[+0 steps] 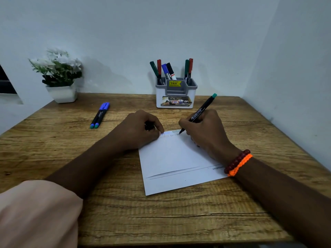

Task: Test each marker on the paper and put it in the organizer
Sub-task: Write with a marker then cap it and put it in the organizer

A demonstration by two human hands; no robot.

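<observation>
Across the wooden surface (125, 212) we see everything laid out, and it fills most of our view, hemmed in by pale walls behind and to the right. Next in size comes the paper (172, 158), a white sheet lying slightly askew near the middle, with zigzag scribbles along its far edge and a printed word near the right wrist. At the back left stands a white pot of white flowers (58, 72), well apart from the action.

Now the organizer (176, 93), white with grey compartments, upright against the back wall: we count a green and a red marker in its left compartment, a blue and a black one leaning in the middle, and a green and a red on the right. A yellow price sticker sits on its front.

Our left hand (138, 129) rests on the paper's far left corner, fingers curled around something small and dark, possibly a cap, though we cannot tell. Our right hand (206, 129) grips the black marker (198, 112) with fingers pinched low on the barrel, teal end tilted up toward the organizer, tip touching the paper at the scribbles. Beaded and orange bracelets (238, 162) circle that wrist.

Two blue-capped markers (99, 115) lie side by side, touching, left of the hands.
</observation>
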